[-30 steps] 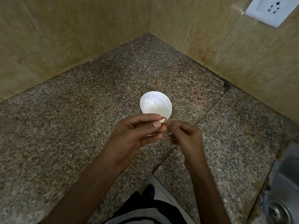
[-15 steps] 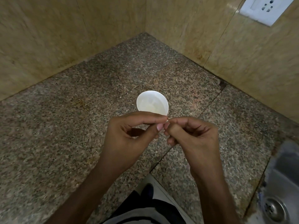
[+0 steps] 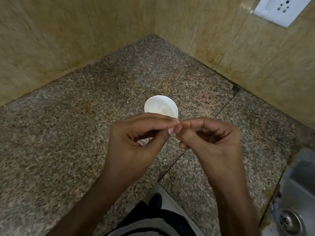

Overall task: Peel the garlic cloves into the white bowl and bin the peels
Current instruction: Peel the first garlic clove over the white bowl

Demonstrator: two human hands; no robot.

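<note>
Pinching at frame centre: left hand (image 3: 134, 142) and right hand (image 3: 213, 142) meet fingertip to fingertip over the surface (image 3: 68, 150), just at 6 o'clock of the white bowl (image 3: 153, 106). Garlic clove (image 3: 178, 122) is almost fully hidden, only a pale sliver showing where the tips meet. Long axis and pointing direction: cannot tell, too little visible. Peel vs bare clove also not readable.

Left fingers (image 3: 163, 120): thumb and index closed in a pinch on the clove, the others curled under, palm gap open toward the camera. Right hand: thumb and index pinch at the same spot from 3 o'clock, remaining fingers curled in toward the palm; exactly what they grip is hidden.

Bowl sits upright on the surface, its near rim cut off by the left index finger. Pale shapes inside, washed out, count unclear.

Sink (image 3: 296, 193) at 4 o'clock, cropped by the frame edge, drain (image 3: 288, 222) partly visible. Wall socket (image 3: 279, 9) at 1 o'clock, cropped. Both forearms run out of frame at 6 o'clock, where dark and grey clothing (image 3: 153, 223) shows. Motion blur softens the edges.
</note>
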